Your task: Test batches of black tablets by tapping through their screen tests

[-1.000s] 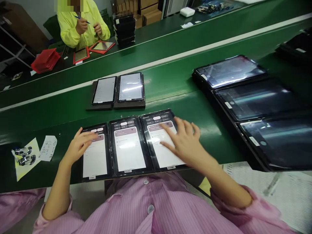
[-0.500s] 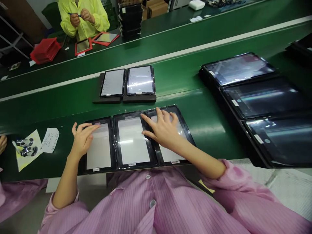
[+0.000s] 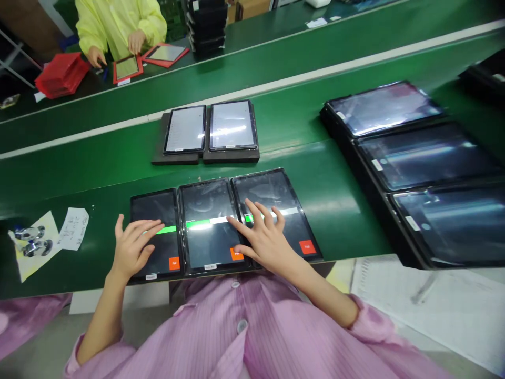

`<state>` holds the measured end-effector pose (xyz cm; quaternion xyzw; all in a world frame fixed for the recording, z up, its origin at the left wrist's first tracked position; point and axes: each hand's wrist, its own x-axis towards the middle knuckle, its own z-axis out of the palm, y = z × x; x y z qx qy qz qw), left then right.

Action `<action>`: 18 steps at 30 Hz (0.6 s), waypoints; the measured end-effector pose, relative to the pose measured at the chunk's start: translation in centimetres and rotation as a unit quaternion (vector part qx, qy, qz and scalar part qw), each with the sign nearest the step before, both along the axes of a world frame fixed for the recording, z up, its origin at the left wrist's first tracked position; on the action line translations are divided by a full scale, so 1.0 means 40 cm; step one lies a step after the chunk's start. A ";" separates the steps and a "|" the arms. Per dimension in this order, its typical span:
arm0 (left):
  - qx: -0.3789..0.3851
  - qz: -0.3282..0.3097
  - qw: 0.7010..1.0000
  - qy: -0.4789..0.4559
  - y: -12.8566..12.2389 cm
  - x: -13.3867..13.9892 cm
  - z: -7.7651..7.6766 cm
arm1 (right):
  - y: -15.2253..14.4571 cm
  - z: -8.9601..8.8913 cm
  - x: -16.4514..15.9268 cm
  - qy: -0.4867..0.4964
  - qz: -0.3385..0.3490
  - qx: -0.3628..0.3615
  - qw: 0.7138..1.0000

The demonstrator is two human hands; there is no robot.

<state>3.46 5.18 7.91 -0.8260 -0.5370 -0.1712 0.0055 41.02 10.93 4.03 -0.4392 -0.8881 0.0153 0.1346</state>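
Three tablets lie side by side at the bench's near edge, their dark screens crossed by green and white bars, each with a red or orange box low on the right. My left hand (image 3: pixel 133 245) is over the left tablet (image 3: pixel 152 205), fingers stretched toward its green bar. Above the right tablet (image 3: pixel 272 187) my right hand (image 3: pixel 264 234) is spread, its index finger reaching the right edge of the middle tablet (image 3: pixel 205 200). It partly covers the middle tablet's orange box. Neither hand holds anything. Whether the fingertips touch the glass, I cannot tell.
Two lit tablets (image 3: pixel 185 129) rest on dark blocks beyond. At right, large dark-screened tablets (image 3: pixel 430 158) lie in a row. A paper note (image 3: pixel 74 229) and metal parts (image 3: pixel 33 239) lie at left. Across the bench, a person in yellow (image 3: pixel 122 26) handles devices beside red sleeves (image 3: pixel 61 73).
The three near screens went from white to dark with green bars and red or orange boxes. Both my hands have moved down the screens. The person opposite has lowered their hands to the table.
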 end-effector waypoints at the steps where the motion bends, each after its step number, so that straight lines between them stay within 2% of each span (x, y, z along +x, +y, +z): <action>1: 0.018 0.012 1.000 -0.003 0.011 0.002 0.008 | -0.001 0.002 0.008 0.000 -0.008 0.001 1.000; 4: 0.019 0.059 0.998 0.012 0.054 0.026 0.023 | -0.005 0.004 0.059 0.002 -0.051 0.006 0.999; 10: -0.098 0.125 0.984 0.076 0.177 0.103 0.003 | -0.005 -0.012 0.202 0.012 -0.184 0.001 0.983; 13: -0.156 0.151 0.973 0.079 0.225 0.128 0.001 | 0.002 -0.026 0.251 0.019 -0.203 -0.020 0.979; 16: -0.184 0.168 0.965 0.085 0.245 0.139 0.013 | 0.036 -0.049 0.280 0.124 -0.204 -0.045 0.970; 18: -0.179 0.180 0.962 0.104 0.245 0.138 0.022 | 0.078 -0.071 0.288 0.259 -0.216 -0.077 0.938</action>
